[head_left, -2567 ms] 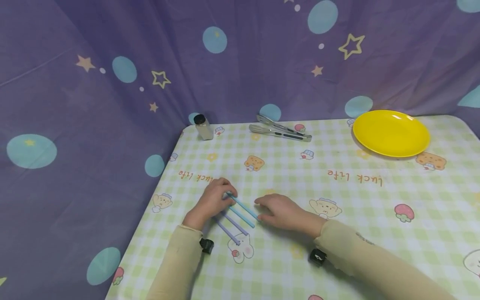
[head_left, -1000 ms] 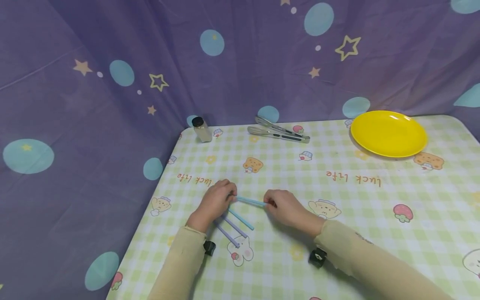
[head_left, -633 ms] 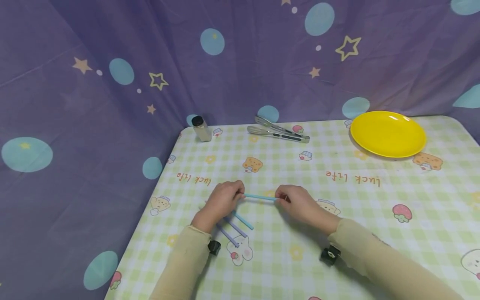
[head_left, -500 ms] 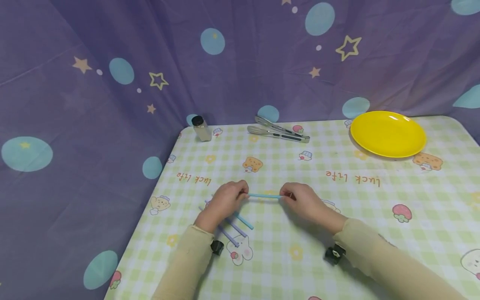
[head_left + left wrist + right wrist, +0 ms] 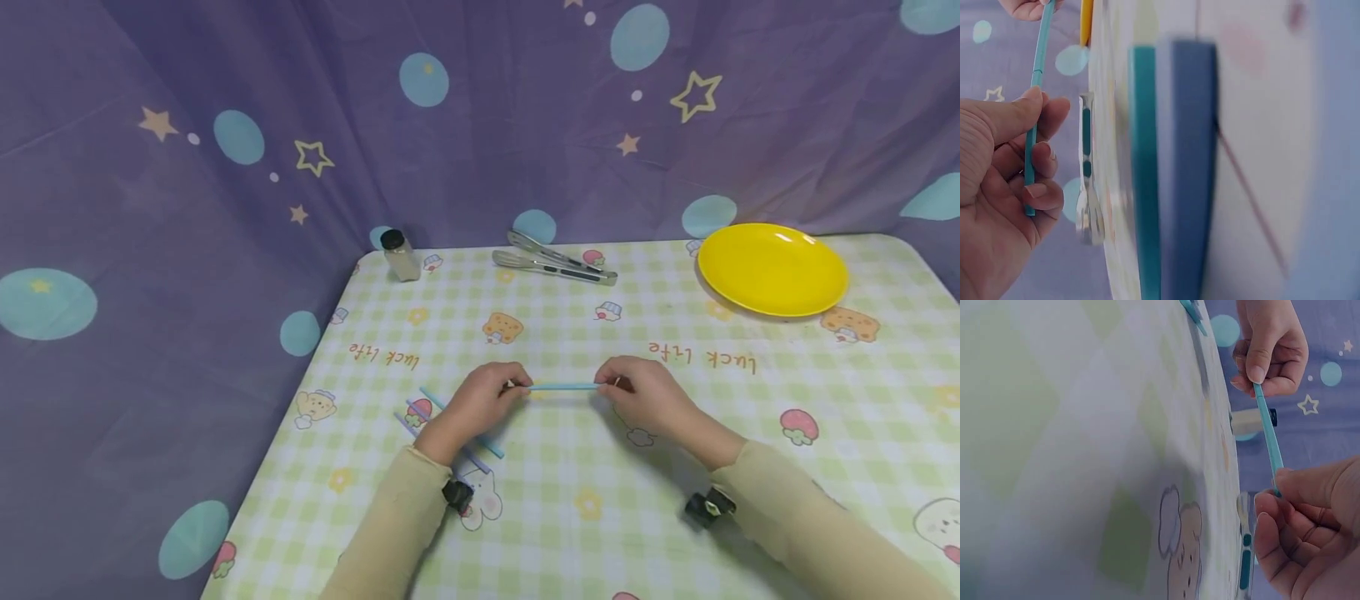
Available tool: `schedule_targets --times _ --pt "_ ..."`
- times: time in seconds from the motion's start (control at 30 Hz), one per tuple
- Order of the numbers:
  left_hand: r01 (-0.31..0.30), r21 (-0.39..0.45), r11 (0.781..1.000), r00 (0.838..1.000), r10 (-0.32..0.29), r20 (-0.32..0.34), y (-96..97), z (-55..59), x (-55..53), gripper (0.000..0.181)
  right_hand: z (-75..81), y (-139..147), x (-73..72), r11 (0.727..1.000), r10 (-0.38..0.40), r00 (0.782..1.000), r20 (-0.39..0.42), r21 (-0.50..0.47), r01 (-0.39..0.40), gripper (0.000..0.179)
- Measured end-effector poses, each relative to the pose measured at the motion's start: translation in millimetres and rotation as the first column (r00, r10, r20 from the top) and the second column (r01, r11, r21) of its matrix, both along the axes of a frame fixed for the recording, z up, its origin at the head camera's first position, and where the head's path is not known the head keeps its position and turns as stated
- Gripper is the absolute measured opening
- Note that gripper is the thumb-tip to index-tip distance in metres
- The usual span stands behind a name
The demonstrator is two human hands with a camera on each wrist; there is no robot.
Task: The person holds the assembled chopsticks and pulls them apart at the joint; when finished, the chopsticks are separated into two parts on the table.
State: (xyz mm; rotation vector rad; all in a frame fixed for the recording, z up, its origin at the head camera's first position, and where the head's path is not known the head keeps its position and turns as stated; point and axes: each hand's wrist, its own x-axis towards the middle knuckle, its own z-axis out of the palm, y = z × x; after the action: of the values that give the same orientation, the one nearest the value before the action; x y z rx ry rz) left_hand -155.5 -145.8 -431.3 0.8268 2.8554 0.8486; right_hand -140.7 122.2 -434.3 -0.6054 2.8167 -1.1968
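Note:
My left hand (image 5: 486, 398) pinches one end of a light blue chopstick (image 5: 564, 387), and my right hand (image 5: 651, 400) pinches the other end. It spans level between them, raised above the tablecloth in both wrist views. In the left wrist view, the left thumb and curled fingers grip the held chopstick (image 5: 1041, 47), which has a thin ring line near the thumb. Another blue chopstick (image 5: 492, 448) and two purple chopsticks (image 5: 478, 462) lie slanted side by side on the cloth, their middles hidden under my left hand and wrist.
Metal tongs (image 5: 558, 268) lie at the back middle of the table, with a black-capped shaker bottle (image 5: 402, 260) at the back left. A yellow plate (image 5: 772, 271) sits at the back right. A purple curtain (image 5: 480, 108) hangs behind the checked cloth (image 5: 570, 550).
The right hand has taken hold of the blue chopstick's other end. Both hands have moved right with it, away from the remaining chopsticks, and it has turned from slanted to level.

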Motion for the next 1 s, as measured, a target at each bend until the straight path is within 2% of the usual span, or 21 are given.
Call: schedule_targets --times 0.23,0.57,0.7,0.87,1.0 --pt "0.048 0.103 0.993 0.998 -0.053 0.044 20.4 -2.4 -0.9 0.01 6.4 27 7.4 1.0 -0.028 0.999 -0.032 0.005 0.028 0.006" --pt "0.103 0.134 0.986 0.994 -0.108 0.028 47.3 -5.6 -2.2 0.02 4.0 53 13.2 0.994 -0.097 0.995 -0.034 0.039 0.098 0.004" --pt "0.107 0.12 0.987 0.994 -0.109 0.009 57.8 -5.4 -2.5 0.021 3.5 56 16.0 0.991 -0.12 0.991 -0.053 0.05 0.122 0.006" --pt "0.125 0.117 0.985 0.992 -0.125 -0.008 68.8 -8.0 -2.8 0.019 0.9 51 19.6 0.992 -0.092 0.986 -0.141 0.07 0.103 0.006" --pt "0.147 0.123 0.981 0.989 -0.147 -0.013 76.6 -8.6 -1.5 0.019 -1.0 45 19.5 0.997 -0.017 0.964 -0.265 0.068 0.036 0.01"
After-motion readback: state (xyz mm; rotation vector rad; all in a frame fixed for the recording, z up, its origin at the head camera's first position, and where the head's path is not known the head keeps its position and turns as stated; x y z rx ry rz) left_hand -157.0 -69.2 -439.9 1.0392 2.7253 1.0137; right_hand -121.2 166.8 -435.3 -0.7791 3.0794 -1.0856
